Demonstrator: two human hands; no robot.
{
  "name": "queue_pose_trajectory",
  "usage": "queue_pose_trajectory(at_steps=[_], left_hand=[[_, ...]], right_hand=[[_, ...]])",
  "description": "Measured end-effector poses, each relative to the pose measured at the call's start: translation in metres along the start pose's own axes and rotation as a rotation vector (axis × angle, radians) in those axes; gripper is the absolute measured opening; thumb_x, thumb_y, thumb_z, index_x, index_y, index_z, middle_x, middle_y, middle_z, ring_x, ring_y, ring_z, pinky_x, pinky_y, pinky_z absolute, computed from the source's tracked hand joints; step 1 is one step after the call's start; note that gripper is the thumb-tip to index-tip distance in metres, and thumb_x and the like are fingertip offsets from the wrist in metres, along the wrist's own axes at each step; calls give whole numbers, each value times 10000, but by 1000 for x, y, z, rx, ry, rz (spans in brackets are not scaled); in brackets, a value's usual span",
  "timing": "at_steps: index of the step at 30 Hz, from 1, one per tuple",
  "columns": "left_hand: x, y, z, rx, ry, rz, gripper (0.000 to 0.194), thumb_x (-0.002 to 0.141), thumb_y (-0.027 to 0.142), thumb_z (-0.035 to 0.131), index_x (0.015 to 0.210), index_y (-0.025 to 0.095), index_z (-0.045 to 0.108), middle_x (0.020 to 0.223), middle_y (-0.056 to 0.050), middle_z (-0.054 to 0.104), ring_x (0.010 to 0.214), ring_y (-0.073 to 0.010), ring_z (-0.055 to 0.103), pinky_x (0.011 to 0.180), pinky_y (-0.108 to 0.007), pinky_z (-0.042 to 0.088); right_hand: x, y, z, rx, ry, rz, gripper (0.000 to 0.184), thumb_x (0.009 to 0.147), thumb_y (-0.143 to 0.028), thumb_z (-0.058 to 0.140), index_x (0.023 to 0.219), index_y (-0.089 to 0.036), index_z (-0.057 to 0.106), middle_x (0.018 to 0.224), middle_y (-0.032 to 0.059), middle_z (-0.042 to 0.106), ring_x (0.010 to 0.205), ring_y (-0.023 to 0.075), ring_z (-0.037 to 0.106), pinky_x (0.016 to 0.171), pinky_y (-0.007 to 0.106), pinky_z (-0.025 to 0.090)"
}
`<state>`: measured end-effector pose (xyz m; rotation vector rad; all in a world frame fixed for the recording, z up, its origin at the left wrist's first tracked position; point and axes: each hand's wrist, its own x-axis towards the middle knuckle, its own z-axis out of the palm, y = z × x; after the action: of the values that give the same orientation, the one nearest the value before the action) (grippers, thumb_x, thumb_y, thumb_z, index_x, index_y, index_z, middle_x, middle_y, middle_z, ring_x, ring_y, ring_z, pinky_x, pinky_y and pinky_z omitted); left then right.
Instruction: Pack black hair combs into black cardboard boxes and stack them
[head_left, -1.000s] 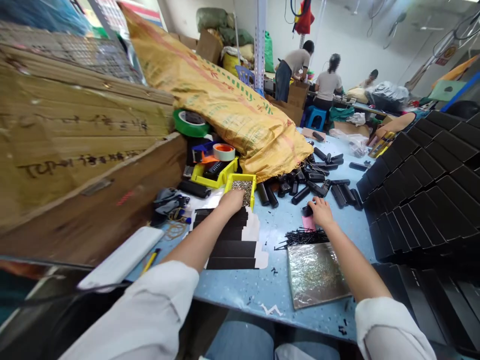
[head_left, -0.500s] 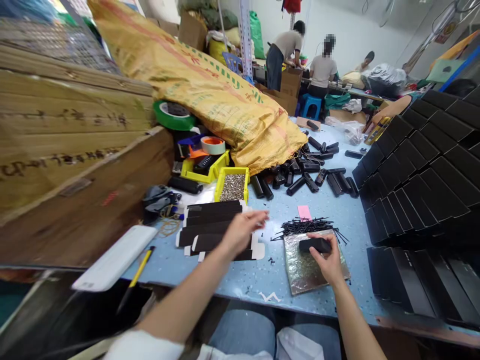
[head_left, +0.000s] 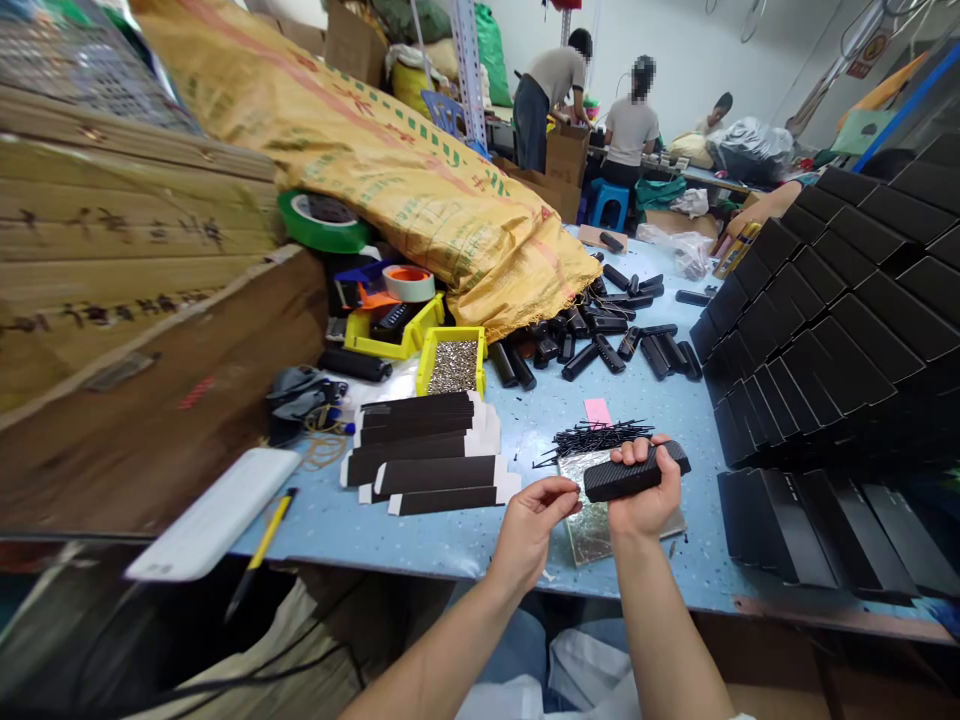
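Head view, item by item. Right hand [head_left: 643, 500]: fingers wrapped over a black textured handle piece [head_left: 634, 474], clenched on it and holding it level above the near edge of the blue table [head_left: 450, 535]. Half a second earlier this hand pressed the same piece down on the silvery foil bag [head_left: 592, 520]; a second earlier it was reaching into the pile of like black pieces [head_left: 600, 345] farther back. The piece has therefore left the pile and now sits lifted in front of the body.

Left hand [head_left: 531, 520]: thumb and forefinger pinched together just beside the near end of the piece. Whether anything small is held in that pinch is too fine to tell. A second earlier this hand was at the yellow tray of small metal parts [head_left: 454, 365], so it may carry one of them; it has since drawn back and closed toward the right hand. Judged from that, both hands have finished fetching and are meeting at the piece.

Around the grip: loose black pins [head_left: 592, 438] lie just behind the foil bag, with a pink slip [head_left: 598, 411] beyond them. Flat black carton blanks [head_left: 427, 455] lie to the left, folded black boxes [head_left: 825, 340] are stacked at right. A yellow woven sack [head_left: 390, 160] slumps behind; other people work at a far bench.
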<state>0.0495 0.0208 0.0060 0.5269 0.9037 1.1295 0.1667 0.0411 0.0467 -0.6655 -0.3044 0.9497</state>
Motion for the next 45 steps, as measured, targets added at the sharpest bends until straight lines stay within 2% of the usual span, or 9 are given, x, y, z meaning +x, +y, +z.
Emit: queue_pose_trajectory(at_steps=[8,14,20,24,27,30,36,39,45], left_hand=[[0,-5,-1,8,-25,71,328,602,180,847,811,165,595,736,19,638,691,-101,589,666,-218,526],[3,-17,-13,366,-54,219,202,708,243,750,801,178,584,770,-11,651,767,-149,625,724,-257,515],[27,37,-95,1436,-38,459,563,736,202,708,1270,192,530,1329,-143,545,1264,-328,464,1056,-498,356],[43,69,-141,1875,18,379,552,693,232,746,1205,138,564,1282,-182,553,1223,-371,465,1008,-517,352],[48,83,-140,1818,53,288,524,611,257,795,1081,130,602,1183,-176,585,1154,-379,491,967,-490,366],[42,101,-122,1647,47,149,238,600,229,768,783,168,629,925,-120,647,981,-351,574,893,-434,407],[-4,92,-70,850,-390,-116,187,785,346,597,849,200,695,888,-85,696,845,-247,618,751,-309,464],[-22,64,-60,601,-457,-179,148,699,260,656,823,182,638,811,-48,660,758,-202,590,680,-273,448],[-32,41,-83,760,-387,-65,858,506,256,875,1249,250,446,957,-42,686,857,-235,630,819,-330,470]], right_hand=[[-3,5,-4,38,62,39,157,764,-319,563,855,-251,454,655,-75,398,553,99,439,598,246,438],[-8,11,-14,-21,4,9,119,782,-296,553,841,-243,464,641,-76,412,540,94,448,591,242,446],[-3,0,-69,-600,-440,-328,91,707,-259,680,738,-229,600,624,-28,581,584,151,571,605,306,489],[21,-3,-111,-853,-456,-102,143,744,-311,678,819,-201,624,649,-12,618,568,164,590,593,315,500],[36,-5,-130,-1085,-189,-142,399,774,-420,647,1093,-198,557,892,44,648,767,219,636,753,420,533],[31,-9,-128,-1459,-175,-408,541,735,-444,698,1186,-177,559,1263,164,538,1197,340,496,1022,569,379],[-27,3,-55,-1298,-835,-536,406,909,-229,557,1310,-293,544,1260,107,565,1190,266,516,1002,486,427],[-43,11,-30,-1290,-952,-673,399,874,-239,636,1267,-294,588,1242,103,564,1179,279,501,992,479,421],[-44,-7,-47,-1410,-1244,-408,15,862,-254,666,852,-243,663,1066,58,594,1037,249,507,893,426,438]])
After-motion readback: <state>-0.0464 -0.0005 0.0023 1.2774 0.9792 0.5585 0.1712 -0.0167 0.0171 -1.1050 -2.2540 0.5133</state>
